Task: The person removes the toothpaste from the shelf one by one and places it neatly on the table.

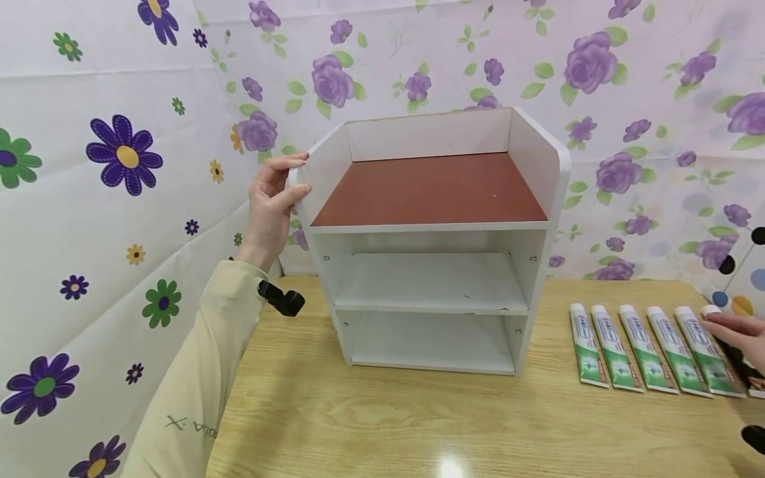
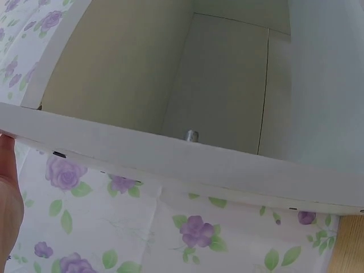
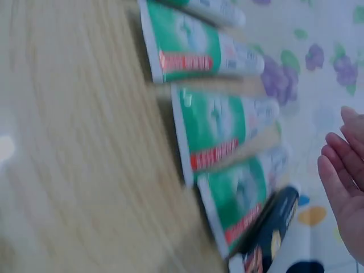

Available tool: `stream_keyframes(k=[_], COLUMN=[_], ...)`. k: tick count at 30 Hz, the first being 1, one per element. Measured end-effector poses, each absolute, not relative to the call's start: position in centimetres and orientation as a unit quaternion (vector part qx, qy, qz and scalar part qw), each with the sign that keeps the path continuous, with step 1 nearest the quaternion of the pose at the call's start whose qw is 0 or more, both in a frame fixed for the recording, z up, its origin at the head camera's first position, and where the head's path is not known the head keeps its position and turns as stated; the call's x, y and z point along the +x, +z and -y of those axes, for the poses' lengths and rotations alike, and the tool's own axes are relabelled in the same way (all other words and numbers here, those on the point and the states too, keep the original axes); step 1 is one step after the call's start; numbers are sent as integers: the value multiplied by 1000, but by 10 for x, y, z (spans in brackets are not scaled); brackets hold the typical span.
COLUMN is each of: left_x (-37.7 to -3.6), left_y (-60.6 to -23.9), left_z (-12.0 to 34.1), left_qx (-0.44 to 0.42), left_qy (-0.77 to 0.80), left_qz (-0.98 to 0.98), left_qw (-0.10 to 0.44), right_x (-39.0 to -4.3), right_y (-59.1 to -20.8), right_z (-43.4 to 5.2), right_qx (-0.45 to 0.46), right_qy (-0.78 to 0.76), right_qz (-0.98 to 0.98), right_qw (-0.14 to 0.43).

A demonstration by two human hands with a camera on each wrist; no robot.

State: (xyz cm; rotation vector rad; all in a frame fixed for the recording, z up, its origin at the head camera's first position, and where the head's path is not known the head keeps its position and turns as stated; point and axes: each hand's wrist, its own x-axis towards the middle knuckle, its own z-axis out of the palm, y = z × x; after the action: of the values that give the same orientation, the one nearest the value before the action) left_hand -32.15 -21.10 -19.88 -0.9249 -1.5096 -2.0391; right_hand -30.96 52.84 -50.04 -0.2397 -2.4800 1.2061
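Note:
A small white shelf unit (image 1: 433,228) with a reddish-brown top board (image 1: 430,191) stands on the table. My left hand (image 1: 275,199) grips the front upper edge of its left side panel, thumb on the inner side. In the left wrist view, only part of that hand shows beside the white panel (image 2: 170,151). At the right, my right hand (image 1: 741,337) hovers by the end of a row of toothpaste tubes (image 1: 636,348), its fingers extended and holding nothing. The tubes are white and green; a black tube (image 3: 273,227) lies at the row's end.
The unit has two open compartments, split by a middle shelf board (image 1: 430,282). Flowered cloth (image 1: 442,66) hangs behind the wooden table (image 1: 370,425) and along the left side. Dotted cloth (image 1: 738,279) covers the far right.

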Motion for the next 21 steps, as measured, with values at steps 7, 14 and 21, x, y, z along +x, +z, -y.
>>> stream_keyframes(k=[7, 14, 21], left_x=[-322, -322, -315], left_y=[-197, -195, -197], left_z=[211, 213, 214], left_qx=[-339, -340, -338], left_qy=[-734, -736, -726], left_qz=[547, 547, 561], left_qw=[217, 210, 209], right_x=[-299, -290, -284], right_y=[-452, -407, -380], right_z=[-458, -401, -367], right_qx=[-51, -6, 20], right_qy=[444, 463, 449], right_qz=[885, 880, 887], right_qw=[130, 102, 104])
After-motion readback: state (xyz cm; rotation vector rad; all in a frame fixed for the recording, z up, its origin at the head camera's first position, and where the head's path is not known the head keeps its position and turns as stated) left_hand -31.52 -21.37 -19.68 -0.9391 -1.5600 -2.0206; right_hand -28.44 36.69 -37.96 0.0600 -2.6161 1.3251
